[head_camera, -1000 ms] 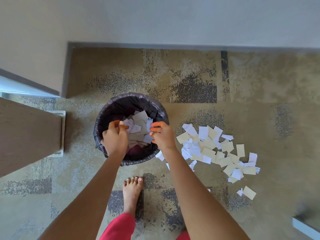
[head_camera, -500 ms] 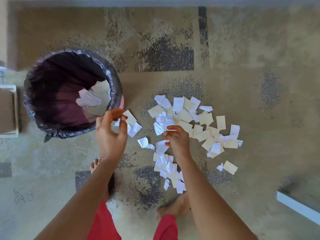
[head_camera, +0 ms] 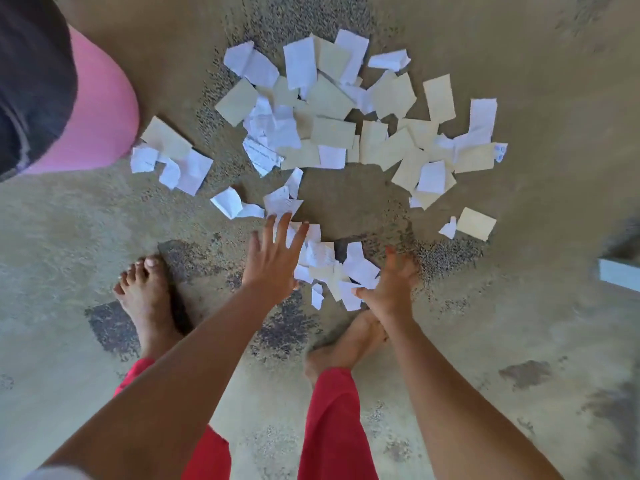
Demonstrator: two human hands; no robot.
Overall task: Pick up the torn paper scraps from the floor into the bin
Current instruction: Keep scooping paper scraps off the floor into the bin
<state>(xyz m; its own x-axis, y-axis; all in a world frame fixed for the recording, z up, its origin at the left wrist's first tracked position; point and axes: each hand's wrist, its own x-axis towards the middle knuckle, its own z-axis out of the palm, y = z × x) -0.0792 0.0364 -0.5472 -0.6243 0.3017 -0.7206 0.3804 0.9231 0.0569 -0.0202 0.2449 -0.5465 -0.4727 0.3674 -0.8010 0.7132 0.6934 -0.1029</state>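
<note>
We found both hands withdrawn empty from the pink bin (head_camera: 104, 116); right of it, left hand (head_camera: 273, 261) and right hand (head_camera: 391, 282), fingers spread, flanked the next paper scraps (head_camera: 325, 261).

The bin (head_camera: 104, 109) runs off the top-left corner; only a curve of pink wall and dark liner (head_camera: 31, 81) shows. The left hand (head_camera: 273, 261) covers some of the paper scraps (head_camera: 320, 254). Whether the right hand (head_camera: 391, 285) grips any is unclear, and it hides the toes of the right foot (head_camera: 346, 344). The print on one scrap (head_camera: 261, 155) is too small to read. A pale object (head_camera: 620, 273) is cut off by the right edge.
</note>
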